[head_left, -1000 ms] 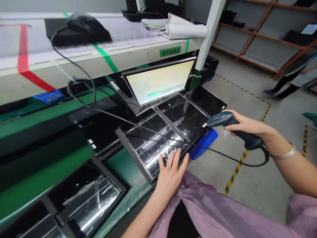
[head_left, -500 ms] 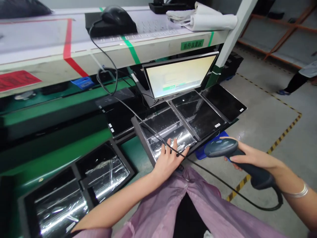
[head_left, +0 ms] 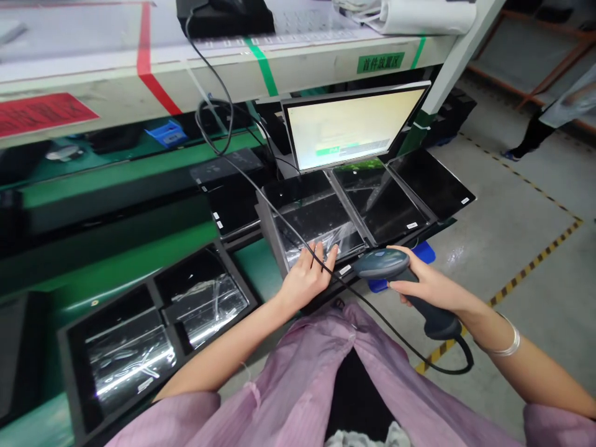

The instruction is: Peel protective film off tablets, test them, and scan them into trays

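My left hand [head_left: 307, 276] lies with its fingers stretched over the near edge of a glossy, film-covered screen panel [head_left: 314, 211], and the thumb is hidden. In my right hand [head_left: 431, 282] is a dark barcode scanner [head_left: 382, 264], its head pointing left, close to a small white label [head_left: 345, 270] at the panel's near edge. The scanner's black cable [head_left: 261, 195] runs across that panel and past my left fingers. To the right are a second panel [head_left: 384, 208] and a third panel [head_left: 431, 186], each with a white label near one corner.
A lit monitor [head_left: 358, 127] stands behind the panels, under a shelf [head_left: 316, 68]. On the green bench at left, a dark tray [head_left: 158, 304] holds two film-covered panels. Blue plastic [head_left: 423, 251] shows below the bench edge. Another person's leg [head_left: 531, 133] is at far right.
The scanner has moved left in my right hand, toward the near edge of the panel. My left fingers have drawn closer together, and a white label now shows beside them.
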`<state>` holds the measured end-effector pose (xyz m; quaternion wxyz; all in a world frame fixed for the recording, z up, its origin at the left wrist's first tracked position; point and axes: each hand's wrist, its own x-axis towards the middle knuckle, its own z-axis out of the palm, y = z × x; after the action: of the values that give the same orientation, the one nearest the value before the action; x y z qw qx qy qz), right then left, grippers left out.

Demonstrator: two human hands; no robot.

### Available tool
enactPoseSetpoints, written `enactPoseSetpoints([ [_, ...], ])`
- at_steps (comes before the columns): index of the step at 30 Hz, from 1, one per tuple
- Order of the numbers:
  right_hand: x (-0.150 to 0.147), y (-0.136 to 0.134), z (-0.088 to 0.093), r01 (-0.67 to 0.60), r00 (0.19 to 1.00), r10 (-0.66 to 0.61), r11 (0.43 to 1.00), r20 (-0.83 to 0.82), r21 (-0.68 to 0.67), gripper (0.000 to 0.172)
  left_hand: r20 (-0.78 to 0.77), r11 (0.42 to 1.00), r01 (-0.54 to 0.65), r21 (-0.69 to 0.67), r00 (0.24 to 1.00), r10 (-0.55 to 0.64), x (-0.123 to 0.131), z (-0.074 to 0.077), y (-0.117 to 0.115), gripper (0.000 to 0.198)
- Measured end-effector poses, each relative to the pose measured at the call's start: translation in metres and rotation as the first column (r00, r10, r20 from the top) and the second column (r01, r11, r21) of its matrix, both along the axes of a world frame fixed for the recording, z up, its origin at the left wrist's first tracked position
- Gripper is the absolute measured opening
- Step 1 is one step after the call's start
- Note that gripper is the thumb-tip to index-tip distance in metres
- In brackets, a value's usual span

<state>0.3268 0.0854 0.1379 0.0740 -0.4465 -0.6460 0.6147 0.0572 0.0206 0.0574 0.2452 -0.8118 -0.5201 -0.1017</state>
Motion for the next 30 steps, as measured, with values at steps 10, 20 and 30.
enactPoseSetpoints([
  [10, -0.007, 0.001, 0.004, -0.072, 0.997, 0.070, 0.995, 0.028, 0.062, 0.069, 0.061, 1.000, 0.021, 0.023, 0.998, -0.023, 0.001, 0.007, 0.001, 0.038],
  [20, 0.038, 0.006, 0.021, -0.036, 0.996, 0.026, 0.994, 0.088, 0.106, 0.073, -0.069, 0.978, 0.059, 0.198, 0.997, -0.046, 0.000, 0.032, 0.002, 0.031],
  [30, 0.104, 0.067, 0.016, 0.170, 0.980, -0.191, 0.951, 0.060, 0.259, 0.076, -0.069, 0.970, 0.076, 0.229, 0.996, -0.062, -0.002, 0.049, 0.005, 0.041],
])
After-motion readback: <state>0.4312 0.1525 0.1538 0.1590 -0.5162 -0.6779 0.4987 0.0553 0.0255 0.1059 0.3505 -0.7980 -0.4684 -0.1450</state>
